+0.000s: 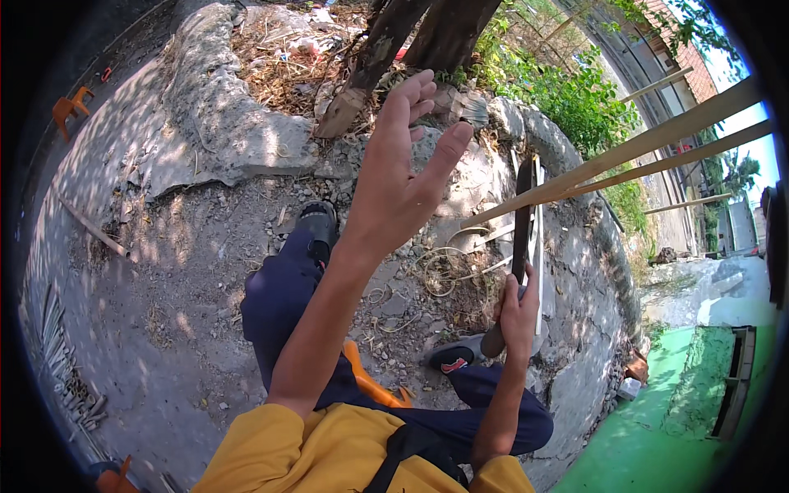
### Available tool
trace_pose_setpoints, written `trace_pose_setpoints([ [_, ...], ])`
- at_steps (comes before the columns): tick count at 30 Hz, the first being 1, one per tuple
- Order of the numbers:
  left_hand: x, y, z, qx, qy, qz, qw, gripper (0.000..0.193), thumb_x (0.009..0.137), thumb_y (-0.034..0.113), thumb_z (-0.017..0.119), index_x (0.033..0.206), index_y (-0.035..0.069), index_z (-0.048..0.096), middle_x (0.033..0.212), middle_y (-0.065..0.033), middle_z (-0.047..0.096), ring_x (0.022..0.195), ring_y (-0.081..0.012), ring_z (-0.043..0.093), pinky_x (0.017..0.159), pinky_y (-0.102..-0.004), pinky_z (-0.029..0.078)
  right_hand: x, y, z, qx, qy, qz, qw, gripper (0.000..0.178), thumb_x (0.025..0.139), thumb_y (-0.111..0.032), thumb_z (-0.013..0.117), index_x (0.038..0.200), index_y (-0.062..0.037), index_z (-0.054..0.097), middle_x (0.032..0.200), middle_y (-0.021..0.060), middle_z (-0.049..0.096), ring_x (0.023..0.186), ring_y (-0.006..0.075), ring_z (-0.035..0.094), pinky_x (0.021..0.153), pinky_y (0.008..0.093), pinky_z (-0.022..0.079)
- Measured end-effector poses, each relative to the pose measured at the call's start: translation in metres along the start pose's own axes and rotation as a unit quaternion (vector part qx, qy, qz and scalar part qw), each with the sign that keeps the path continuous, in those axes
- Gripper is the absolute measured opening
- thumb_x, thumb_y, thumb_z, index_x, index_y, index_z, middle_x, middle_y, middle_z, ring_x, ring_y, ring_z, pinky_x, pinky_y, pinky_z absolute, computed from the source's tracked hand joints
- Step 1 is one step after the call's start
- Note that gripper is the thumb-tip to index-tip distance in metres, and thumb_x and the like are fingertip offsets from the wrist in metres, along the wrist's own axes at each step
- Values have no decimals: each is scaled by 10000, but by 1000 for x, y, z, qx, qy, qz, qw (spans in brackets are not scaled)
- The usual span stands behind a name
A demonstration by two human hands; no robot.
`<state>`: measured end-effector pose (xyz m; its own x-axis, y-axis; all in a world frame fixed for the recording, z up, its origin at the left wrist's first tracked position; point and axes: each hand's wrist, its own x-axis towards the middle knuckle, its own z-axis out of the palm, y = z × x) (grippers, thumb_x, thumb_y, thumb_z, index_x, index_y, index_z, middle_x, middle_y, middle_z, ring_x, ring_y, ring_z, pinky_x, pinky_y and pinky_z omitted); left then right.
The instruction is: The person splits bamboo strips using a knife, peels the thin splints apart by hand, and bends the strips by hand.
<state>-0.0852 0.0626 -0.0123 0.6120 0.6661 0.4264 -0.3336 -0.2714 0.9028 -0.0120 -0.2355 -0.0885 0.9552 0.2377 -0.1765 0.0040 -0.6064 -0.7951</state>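
My left hand is raised in front of me with its fingers stretched out and thumb apart, holding nothing. Lower down on the right, my right hand is wrapped round a machete. Its long dark blade points away from me, and its brown handle end shows below the fist. Behind the blade, a long pale bamboo strip slants up to the right, with a second strip beside it. Thin white strips lie along the blade's right side. Curled shavings are scattered on the ground left of the machete.
An orange plastic stool is under me, between my legs. Tree trunks and a cut log end stand ahead, behind a broken concrete ledge. A bundle of sticks lies far left. A green wall rises at right.
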Motion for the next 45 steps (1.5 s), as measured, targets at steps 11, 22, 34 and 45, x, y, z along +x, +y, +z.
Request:
trace_pose_setpoints([
  [11,6,19,-27,-39,43,-51,997,640,1074,402,631,1542,21,418,1535,-215,499,1412,-318,525,1148,-452,445,114,133,114,-133,34,-21,990,611,1031,-273,613,1509,66,440,812,115,672,664,246,664,657,401,549],
  [22,-22,24,30,-43,-153,169,973,1594,545,669,954,1700,146,-12,1708,-319,101,1577,-515,223,1262,-703,240,159,190,134,-129,-17,-230,964,419,1058,-279,568,1318,48,546,736,75,633,593,184,631,552,360,511],
  [34,47,68,140,-37,-119,200,972,205,952,140,640,1050,-30,580,927,-213,718,848,-386,759,761,-498,626,73,165,95,-47,-51,86,994,445,1061,-337,582,1297,39,562,800,100,660,600,199,639,533,343,488],
  [45,120,44,151,42,-199,158,966,1484,647,794,867,1559,-6,12,1453,-400,433,1317,-546,552,1189,-488,490,113,174,121,-88,9,-74,993,485,1058,-338,587,1346,51,556,827,122,682,628,216,661,574,359,509],
])
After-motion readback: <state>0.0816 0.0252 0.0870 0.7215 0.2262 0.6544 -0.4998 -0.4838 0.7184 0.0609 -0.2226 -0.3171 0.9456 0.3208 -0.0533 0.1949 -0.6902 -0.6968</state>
